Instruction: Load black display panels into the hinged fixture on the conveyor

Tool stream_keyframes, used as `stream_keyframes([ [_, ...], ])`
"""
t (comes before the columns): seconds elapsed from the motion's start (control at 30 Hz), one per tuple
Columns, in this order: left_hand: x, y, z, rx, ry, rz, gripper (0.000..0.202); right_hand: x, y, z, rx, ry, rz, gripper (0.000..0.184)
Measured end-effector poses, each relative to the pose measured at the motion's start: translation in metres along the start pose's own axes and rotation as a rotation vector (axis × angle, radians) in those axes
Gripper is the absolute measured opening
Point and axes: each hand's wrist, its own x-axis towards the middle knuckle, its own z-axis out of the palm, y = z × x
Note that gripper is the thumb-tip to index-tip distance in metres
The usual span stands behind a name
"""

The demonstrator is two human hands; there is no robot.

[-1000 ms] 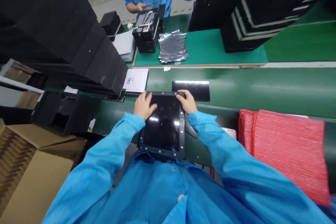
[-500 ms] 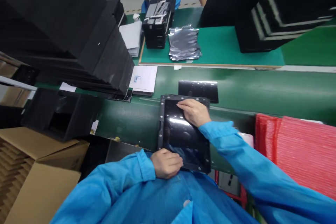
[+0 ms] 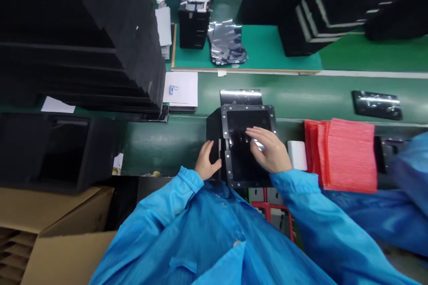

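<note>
In front of me stands a black box (image 3: 247,183) whose raised rim carries small round studs. A glossy dark panel (image 3: 245,167) fills its top and mirrors a bright light. My left hand (image 3: 206,160) is at the box's left side, fingers and thumb spread apart. Over the right part of the panel is my right hand (image 3: 270,149), its fingers stretched out and thumb apart; whether they touch the glass I cannot tell. Behind the box a second glossy dark panel (image 3: 240,96) lies partly hidden on the green bench.
Tall stacks of black trays (image 3: 113,53) rise on the left, above a brown carton (image 3: 67,254). Red bubble bags (image 3: 349,156) and a white block (image 3: 297,155) lie to the right. Silver bags (image 3: 228,42) are across the bench. Another person's blue sleeve (image 3: 413,173) enters at right.
My left hand has gone from the box's near edge to its left side. My right hand has moved right across the panel. The box's left side now shows, and the view has shifted.
</note>
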Motion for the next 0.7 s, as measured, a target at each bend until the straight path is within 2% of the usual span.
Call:
stream_keyframes([
  [0.07, 0.006, -0.004, -0.015, 0.003, 0.070, -0.081, 0.073, -0.014, -0.013, -0.005, 0.088, -0.003, 0.060, 0.029],
  [0.13, 0.011, -0.007, -0.036, -0.002, 0.106, -0.171, 0.067, -0.024, -0.025, -0.006, 0.224, -0.035, 0.134, 0.026],
  [0.2, 0.010, 0.000, -0.055, -0.032, 0.117, -0.241, 0.059, -0.030, -0.035, -0.003, 0.434, -0.103, 0.228, 0.028],
  [0.27, -0.003, 0.020, -0.064, -0.040, 0.131, -0.202, 0.053, -0.034, -0.043, 0.003, 0.722, -0.201, 0.318, 0.042],
  [0.3, -0.013, 0.034, -0.063, -0.004, 0.119, -0.120, 0.052, -0.036, -0.045, 0.006, 0.867, -0.248, 0.358, 0.051],
  [0.37, -0.035, 0.068, -0.047, 0.180, 0.031, 0.128, 0.059, -0.042, -0.045, 0.009, 1.072, -0.267, 0.465, 0.061],
  [0.43, -0.051, 0.099, -0.018, 0.463, -0.088, 0.325, 0.066, -0.050, -0.037, 0.006, 1.142, -0.169, 0.606, 0.057],
  [0.47, -0.054, 0.110, -0.002, 0.602, -0.128, 0.374, 0.068, -0.053, -0.030, 0.002, 1.146, -0.105, 0.669, 0.053],
  [0.57, -0.052, 0.124, 0.035, 0.886, -0.151, 0.373, 0.066, -0.054, -0.001, -0.012, 1.170, -0.033, 0.735, 0.047],
  [0.7, -0.051, 0.124, 0.054, 0.992, -0.105, 0.280, 0.068, -0.034, 0.033, -0.022, 1.206, -0.080, 0.736, 0.048],
])
